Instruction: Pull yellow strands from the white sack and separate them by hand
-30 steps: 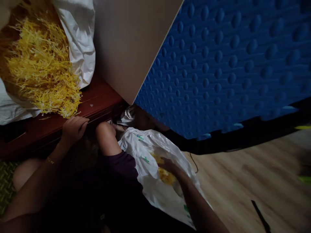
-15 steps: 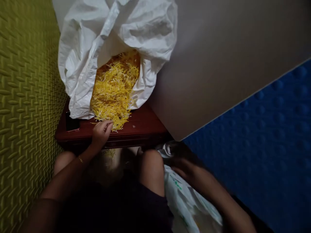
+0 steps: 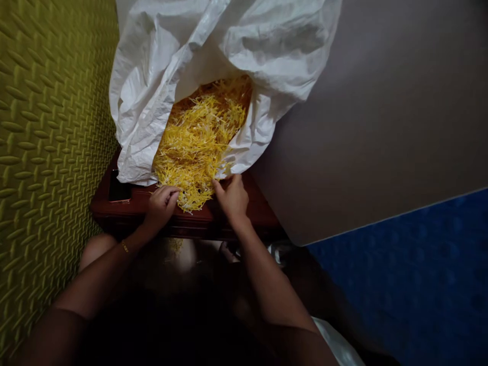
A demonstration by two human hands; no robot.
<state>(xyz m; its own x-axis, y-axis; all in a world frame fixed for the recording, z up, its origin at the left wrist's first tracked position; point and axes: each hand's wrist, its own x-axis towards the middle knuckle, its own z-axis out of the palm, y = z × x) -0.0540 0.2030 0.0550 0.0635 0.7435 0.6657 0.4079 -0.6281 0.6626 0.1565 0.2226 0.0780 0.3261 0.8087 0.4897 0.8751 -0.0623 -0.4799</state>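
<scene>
A heap of thin yellow-and-white strands (image 3: 202, 137) spills from the mouth of a white woven sack (image 3: 145, 101) onto a dark red surface (image 3: 259, 203). At the heap's near left edge is my left hand (image 3: 162, 206), its fingers curled into a pinch; what they hold, if anything, is too small to make out. My right hand (image 3: 232, 198) touches the heap's right edge, below the sack's rim. Its thumb and forefinger are apart, with the other fingers partly hidden.
A dark phone (image 3: 119, 188) lies left of the sack on the red surface. Yellow textured matting (image 3: 49, 152) rises on the left. On the right a large grey panel (image 3: 366, 127) slants above blue matting (image 3: 419, 274). A pale plastic bag (image 3: 337, 343) shows at lower right.
My right hand has come up from the plastic bag at lower right to the strands. My left hand stays at the heap's near edge. The view has shifted slightly.
</scene>
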